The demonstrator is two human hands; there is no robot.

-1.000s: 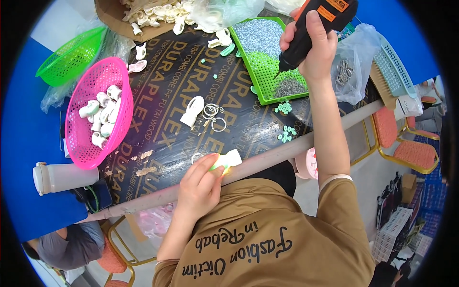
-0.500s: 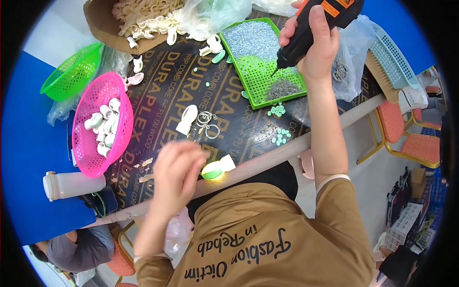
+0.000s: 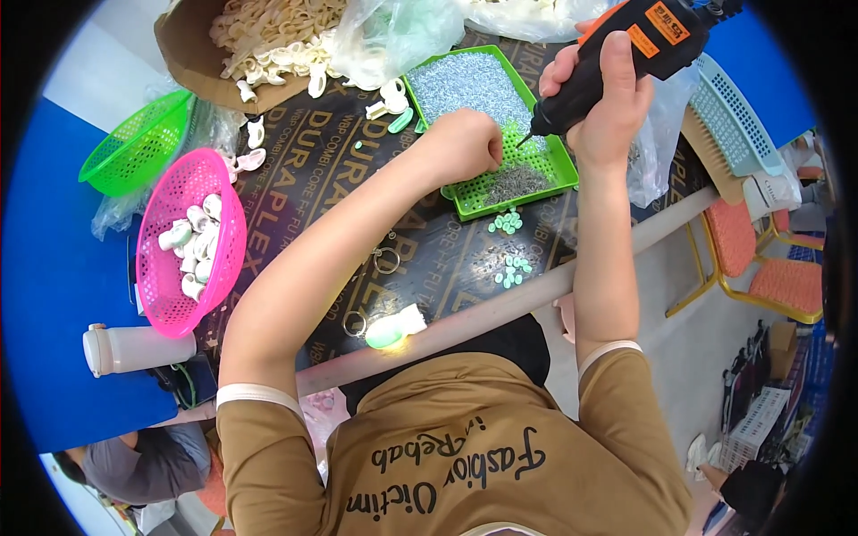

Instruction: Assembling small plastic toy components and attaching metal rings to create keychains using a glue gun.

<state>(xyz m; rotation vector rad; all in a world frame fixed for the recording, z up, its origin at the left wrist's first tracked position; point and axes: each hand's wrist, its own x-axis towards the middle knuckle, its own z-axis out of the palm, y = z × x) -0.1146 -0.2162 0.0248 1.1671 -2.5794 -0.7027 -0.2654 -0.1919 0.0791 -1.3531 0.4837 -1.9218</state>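
My right hand (image 3: 612, 112) grips a black electric screwdriver (image 3: 585, 85), its thin bit pointing down over the green tray (image 3: 565, 186). My left hand (image 3: 463, 146) is closed, fingers curled at the tray's middle next to the bit; what they hold, if anything, is hidden. Silvery small parts (image 3: 469, 82) fill the tray's far end, and dark screws (image 3: 518, 183) lie heaped at its near end. Near the table edge lies a glowing green-and-white piece (image 3: 386, 333), with a metal key ring (image 3: 355, 323) beside it. Small mint-green pieces (image 3: 512, 271) sit in two groups below the tray.
A pink basket (image 3: 234, 234) of white parts stands at left, a green basket (image 3: 134, 156) behind it. Cream parts spill from a cardboard box (image 3: 179, 55) at the back. A translucent bottle (image 3: 134, 347) lies at the left edge; a pale blue basket (image 3: 737, 121) is at right.
My left hand has moved from above the glowing piece up and right to the tray, its forearm now crossing the table. The screwdriver has shifted slightly right in my right hand.
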